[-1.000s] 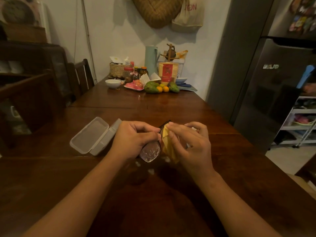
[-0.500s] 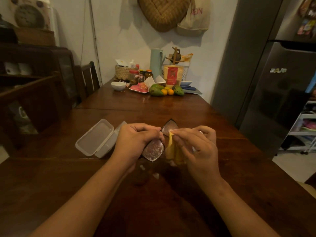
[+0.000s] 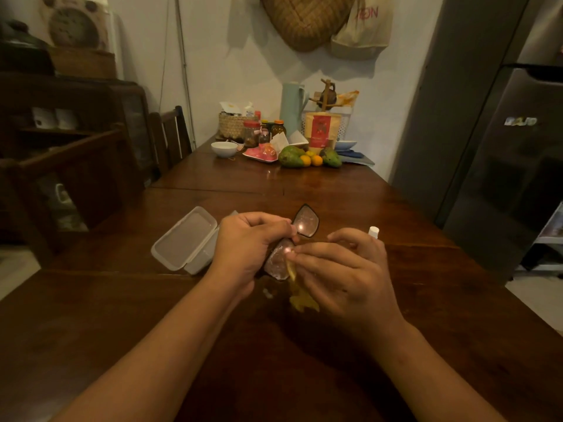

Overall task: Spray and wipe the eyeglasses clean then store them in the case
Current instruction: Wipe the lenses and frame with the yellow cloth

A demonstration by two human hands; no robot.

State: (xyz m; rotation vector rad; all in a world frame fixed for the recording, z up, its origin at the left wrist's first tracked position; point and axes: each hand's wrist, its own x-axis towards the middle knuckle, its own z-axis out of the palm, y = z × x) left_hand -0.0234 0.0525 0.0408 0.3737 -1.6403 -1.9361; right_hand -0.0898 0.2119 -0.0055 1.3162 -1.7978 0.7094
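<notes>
The dark-framed eyeglasses (image 3: 306, 221) are held on edge above the table, one lens pointing away and the other near me, its surface speckled with droplets. My left hand (image 3: 248, 243) grips them at the bridge. My right hand (image 3: 341, 277) pinches a yellow cloth (image 3: 300, 296) against the near lens; the cloth hangs down below my fingers. The clear plastic case (image 3: 185, 239) lies open on the table just left of my left hand. The white tip of a spray bottle (image 3: 373, 231) shows behind my right hand.
The dark wooden table (image 3: 274, 360) runs away from me. At its far end stand a white bowl (image 3: 224, 148), jars, a basket, a green jug and fruit (image 3: 292, 156). A chair (image 3: 169, 138) is on the left, a dark fridge (image 3: 502, 147) on the right.
My right hand has slid the yellow cloth from the far lens down to the near lens. The far lens now shows uncovered. My head has tipped, so the scene sits lower in view.
</notes>
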